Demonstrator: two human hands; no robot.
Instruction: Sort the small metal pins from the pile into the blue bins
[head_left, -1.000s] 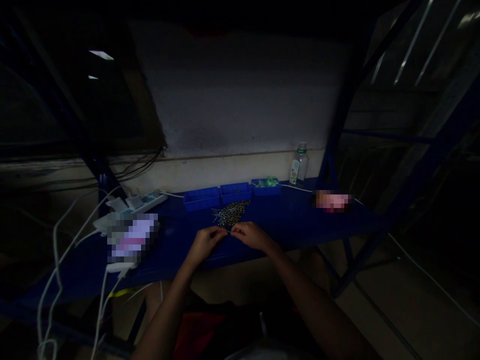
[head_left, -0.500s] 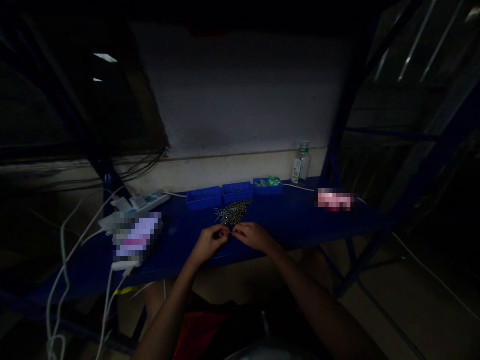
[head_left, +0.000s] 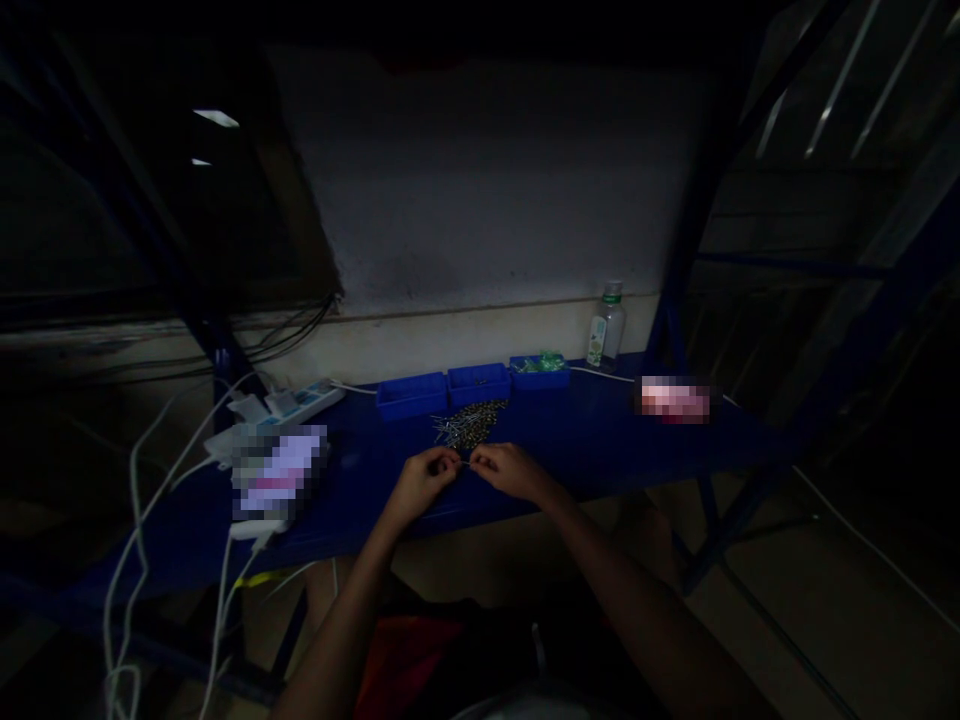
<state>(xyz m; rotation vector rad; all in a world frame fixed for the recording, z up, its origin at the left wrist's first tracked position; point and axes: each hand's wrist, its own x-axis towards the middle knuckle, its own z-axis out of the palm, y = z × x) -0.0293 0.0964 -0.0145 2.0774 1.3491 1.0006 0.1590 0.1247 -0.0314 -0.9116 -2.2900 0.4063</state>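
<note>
Three shallow blue trays stand in a row along the back of the blue desk (head_left: pixel 600 440), touching end to end. The left tray (head_left: pixel 411 395) looks dark inside, and what it holds cannot be made out. The middle tray (head_left: pixel 478 383) shows a few small specks on its floor, too dim to name. The right tray (head_left: pixel 538 371) holds a small heap of green pieces. A clear bottle (head_left: pixel 604 332) with a green cap and a pale label stands upright near the right tray, against the wall; its fill level cannot be told.

Just in front of the middle tray lies a loose pile of metal pins (head_left: pixel 465 421), thin, short and silvery, scattered across one another on the desk top.

Near the desk's front edge, the left hand (head_left: pixel 421 482) and the right hand (head_left: pixel 511 470) are curled with their fingertips drawn toward each other. Each pinches one end of a single pin (head_left: pixel 465 463), which shows as a fine pale line bridging the small gap between them, held just above the desk and just in front of the pile.

A white power strip (head_left: pixel 304 399) lies at the desk's left rear, with white cables (head_left: pixel 135 540) trailing off the left edge.
</note>
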